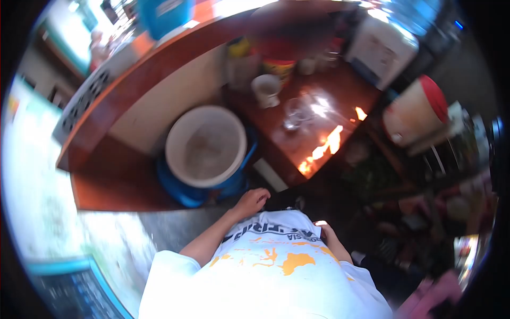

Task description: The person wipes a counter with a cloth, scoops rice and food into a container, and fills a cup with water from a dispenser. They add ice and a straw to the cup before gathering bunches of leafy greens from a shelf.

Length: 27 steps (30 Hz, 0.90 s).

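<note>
My left hand [253, 202] hangs in front of my white shirt, just below the blue base under a large pale bucket [206, 146]. Its fingers are bent, and blur hides whether anything is between them. Low beside the shirt's right side is my right hand [323, 226], mostly hidden by the shirt and glare, its fingers not clear. The bucket looks nearly empty, with a greyish bottom, and stands in the corner of a brown wooden counter [114, 194]. A white cup [266, 89] and a clear glass item [297, 112] sit on the glossy brown tabletop [287, 143].
A cream drink jug with a red lid [414, 114] is at the right. Near the back stands a white box-like container [383, 50]. A blue container [164, 16] rests on the upper ledge. At the lower right, a person's pink sleeve [435, 295] shows.
</note>
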### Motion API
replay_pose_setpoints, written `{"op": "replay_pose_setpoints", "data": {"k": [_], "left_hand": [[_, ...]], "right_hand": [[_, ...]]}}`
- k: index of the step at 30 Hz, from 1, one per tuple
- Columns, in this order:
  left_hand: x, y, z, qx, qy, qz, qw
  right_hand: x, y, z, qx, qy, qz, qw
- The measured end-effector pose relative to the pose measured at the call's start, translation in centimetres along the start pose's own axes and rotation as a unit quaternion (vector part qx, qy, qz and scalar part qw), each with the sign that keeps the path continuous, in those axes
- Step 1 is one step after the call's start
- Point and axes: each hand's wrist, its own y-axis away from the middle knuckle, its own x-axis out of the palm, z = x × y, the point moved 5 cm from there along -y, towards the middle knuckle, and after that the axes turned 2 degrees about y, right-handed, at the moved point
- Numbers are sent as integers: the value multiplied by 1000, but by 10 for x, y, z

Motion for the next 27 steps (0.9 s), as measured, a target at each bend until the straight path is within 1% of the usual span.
{"op": "replay_pose_setpoints", "data": {"k": [1,2,3,4,5,6,7,8,9,10,11,13,15,16,18,20,21,22,24,25,27], "left_hand": [[-9,10,1,-21,12,-29,999],[-17,20,1,-35,22,-54,998],[-28,30,-2,-32,4,-93,995],[-39,42,-7,-41,10,-143,989],[-54,52,-13,-50,14,-191,980],[-70,60,-14,-55,16,-236,970],[-87,70,-13,-50,-12,-297,953],[-105,78,-7,-58,-41,-369,927],[-122,85,-2,-69,-69,-435,895],[-141,92,3,-79,-104,-493,860],[-161,96,6,-88,-144,-548,819],[-190,99,25,-113,-149,-632,752],[-211,91,49,-142,-179,-645,729],[-216,89,62,-154,-194,-652,716],[-218,78,101,-176,-228,-644,709],[-225,70,112,-207,-250,-638,698],[-224,67,112,-231,-252,-632,695],[-227,65,108,-233,-237,-636,697],[-224,67,99,-244,-201,-633,707],[-225,68,98,-245,-203,-632,706],[-226,66,96,-249,-205,-629,708]], "right_hand": [[5,1,10,-1,83,20,996],[12,9,36,-7,160,38,986],[52,59,117,-15,594,-83,800],[74,64,151,-60,676,-88,730],[99,74,192,-144,694,-101,698],[143,105,246,-200,691,-101,687],[188,131,294,-351,595,-74,719],[237,169,342,-445,546,-64,707],[277,179,376,-543,458,-40,703],[318,202,404,-554,416,-3,721],[357,202,422,-536,410,39,737],[428,176,435,-618,437,64,650],[491,109,428,-613,497,76,609],[503,76,414,-552,558,44,619],[535,27,403,-434,659,-22,614],[549,11,394,-439,657,-47,611],[553,12,392,-441,673,-31,593],[556,12,392,-440,690,-16,575],[556,21,392,-448,670,29,592],[553,23,397,-449,660,46,600],[546,16,409,-446,654,41,609]]}}
